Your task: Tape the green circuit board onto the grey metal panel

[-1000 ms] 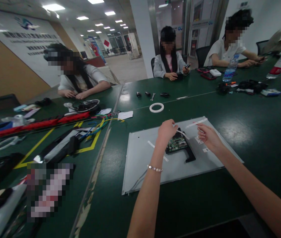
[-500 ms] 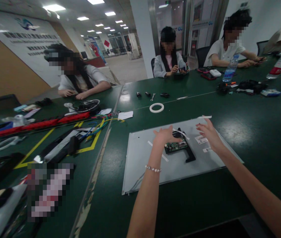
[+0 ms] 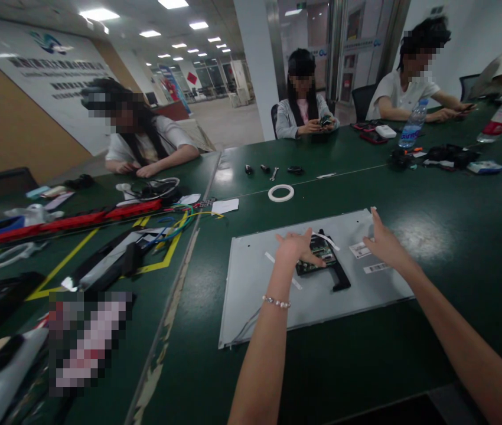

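Observation:
A flat pale grey panel (image 3: 251, 289) lies on the table before me. On it sits a green circuit board (image 3: 322, 255) inside a black bracket (image 3: 342, 281), with a white tape strip (image 3: 331, 241) across the bracket's top. My left hand (image 3: 294, 247) rests over the board's left side, fingers spread and thumb reaching across the board. Above the panel's right side is my right hand (image 3: 386, 242), its index finger stretched upward and thumb apart. A small pale bit shows at that fingertip, too small to make out. Labels (image 3: 359, 250) lie by the right thumb.
Beyond the panel are a roll of white tape (image 3: 280, 193), a small wrench (image 3: 274, 173) and dark small parts (image 3: 295, 170). Red strips (image 3: 100, 219), cables and tools crowd the left table. Bottles (image 3: 413, 124) stand at right. Several people sit around the table.
My right hand has shifted slightly right, and the white strip that showed at its fingertip is now barely visible. My left thumb has dipped lower over the board.

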Tool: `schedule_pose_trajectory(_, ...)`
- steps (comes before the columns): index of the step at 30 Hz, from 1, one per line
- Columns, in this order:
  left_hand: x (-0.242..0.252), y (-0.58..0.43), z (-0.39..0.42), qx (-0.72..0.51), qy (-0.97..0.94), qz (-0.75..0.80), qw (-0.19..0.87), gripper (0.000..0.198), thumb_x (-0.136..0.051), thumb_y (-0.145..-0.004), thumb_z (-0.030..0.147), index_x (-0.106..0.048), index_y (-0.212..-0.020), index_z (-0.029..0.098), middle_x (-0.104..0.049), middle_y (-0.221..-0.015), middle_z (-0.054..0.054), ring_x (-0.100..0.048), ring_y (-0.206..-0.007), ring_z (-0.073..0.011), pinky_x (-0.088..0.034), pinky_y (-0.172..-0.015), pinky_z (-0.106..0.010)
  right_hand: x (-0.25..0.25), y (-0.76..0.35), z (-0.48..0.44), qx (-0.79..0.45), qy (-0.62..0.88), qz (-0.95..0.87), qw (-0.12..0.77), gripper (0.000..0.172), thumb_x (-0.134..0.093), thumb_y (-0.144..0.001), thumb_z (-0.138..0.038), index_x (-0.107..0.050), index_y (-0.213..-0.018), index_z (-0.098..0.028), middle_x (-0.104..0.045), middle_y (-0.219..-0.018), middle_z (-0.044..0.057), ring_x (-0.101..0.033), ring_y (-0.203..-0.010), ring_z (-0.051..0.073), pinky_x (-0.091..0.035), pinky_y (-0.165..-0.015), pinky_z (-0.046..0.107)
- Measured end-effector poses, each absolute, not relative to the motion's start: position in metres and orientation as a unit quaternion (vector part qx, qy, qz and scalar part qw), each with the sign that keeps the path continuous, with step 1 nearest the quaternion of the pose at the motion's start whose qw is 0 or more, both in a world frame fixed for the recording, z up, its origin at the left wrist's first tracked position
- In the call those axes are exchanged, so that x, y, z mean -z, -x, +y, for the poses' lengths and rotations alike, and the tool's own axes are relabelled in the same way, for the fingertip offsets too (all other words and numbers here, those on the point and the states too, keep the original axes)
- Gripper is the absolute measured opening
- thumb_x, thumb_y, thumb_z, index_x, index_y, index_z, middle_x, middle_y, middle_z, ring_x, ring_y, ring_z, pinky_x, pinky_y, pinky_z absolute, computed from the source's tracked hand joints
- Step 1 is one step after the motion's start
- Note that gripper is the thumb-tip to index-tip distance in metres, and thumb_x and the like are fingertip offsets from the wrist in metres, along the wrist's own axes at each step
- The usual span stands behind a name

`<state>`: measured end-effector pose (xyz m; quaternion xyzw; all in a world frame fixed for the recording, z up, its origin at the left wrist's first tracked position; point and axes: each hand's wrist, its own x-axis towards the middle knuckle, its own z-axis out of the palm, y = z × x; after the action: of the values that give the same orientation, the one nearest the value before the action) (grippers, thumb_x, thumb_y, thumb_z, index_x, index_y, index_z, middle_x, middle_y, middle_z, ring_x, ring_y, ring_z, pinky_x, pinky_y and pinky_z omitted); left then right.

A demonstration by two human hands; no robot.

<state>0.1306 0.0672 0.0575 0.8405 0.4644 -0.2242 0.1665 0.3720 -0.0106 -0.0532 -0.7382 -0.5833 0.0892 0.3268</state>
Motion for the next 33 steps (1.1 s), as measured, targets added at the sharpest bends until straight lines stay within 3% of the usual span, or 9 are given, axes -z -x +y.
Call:
schedule_pose_trajectory(8,-0.054,-0.127,0.069,0.221,-0.847,0.458,0.157,0.132,-0.074,-0.051,0.07,-0.007,-0.152,0.018,-0.028,-0.15,-0.026,-0.015,-0.142,-0.0453,-0.007,-0.106,-0.072,0.058,-0.378,-0.007,-0.108,0.714,-0.586,0.367,0.093,-0.05,-0.077,-0.028,-0.002,-0.155,-0.01,-0.022,-0.153,0.018,-0.032,-0.137,0.031,-0.031,-0.11,0.046)
schedule_pose_trajectory(14,-0.058,-0.121,0.07,0.242,-0.835,0.469,0.154,0.131,-0.071,-0.054,0.072,-0.002,-0.152,0.019,-0.023,-0.152,-0.025,-0.01,-0.144,-0.0418,-0.007,-0.106,-0.071,0.051,-0.37,-0.01,-0.132,0.713,-0.573,0.382,0.089,-0.049,-0.08,-0.028,-0.004,-0.155,-0.015,-0.031,-0.15,0.018,-0.035,-0.136,0.031,-0.032,-0.108,0.048)
schedule_pose_trajectory(21,-0.061,-0.111,0.077,0.249,-0.83,0.475,0.153,0.129,-0.068,-0.054,0.074,-0.005,-0.152,0.02,-0.022,-0.153,-0.023,-0.01,-0.144,-0.04,-0.008,-0.108,-0.068,0.037,-0.359,-0.016,-0.176,0.714,-0.546,0.401,0.087,-0.051,-0.081,-0.029,-0.005,-0.155,-0.022,-0.049,-0.136,0.018,-0.046,-0.127,0.03,-0.039,-0.101,0.046)
schedule_pose_trajectory(29,-0.059,-0.109,0.08,0.225,-0.831,0.478,0.174,0.128,-0.073,-0.051,0.07,-0.01,-0.152,0.022,-0.024,-0.152,-0.024,-0.011,-0.143,-0.0426,-0.007,-0.107,-0.07,0.039,-0.361,-0.014,-0.179,0.711,-0.536,0.42,0.083,-0.051,-0.081,-0.029,-0.011,-0.154,-0.024,-0.052,-0.133,0.017,-0.057,-0.113,0.03,-0.045,-0.091,0.044)
schedule_pose_trajectory(33,-0.059,-0.11,0.08,0.213,-0.833,0.479,0.179,0.127,-0.074,-0.049,0.07,-0.013,-0.151,0.024,-0.028,-0.151,-0.023,-0.013,-0.143,-0.0428,-0.006,-0.106,-0.071,0.034,-0.351,-0.015,-0.156,0.697,-0.545,0.438,0.077,-0.05,-0.083,-0.028,-0.016,-0.152,-0.023,-0.052,-0.133,0.016,-0.054,-0.118,0.029,-0.043,-0.096,0.045)
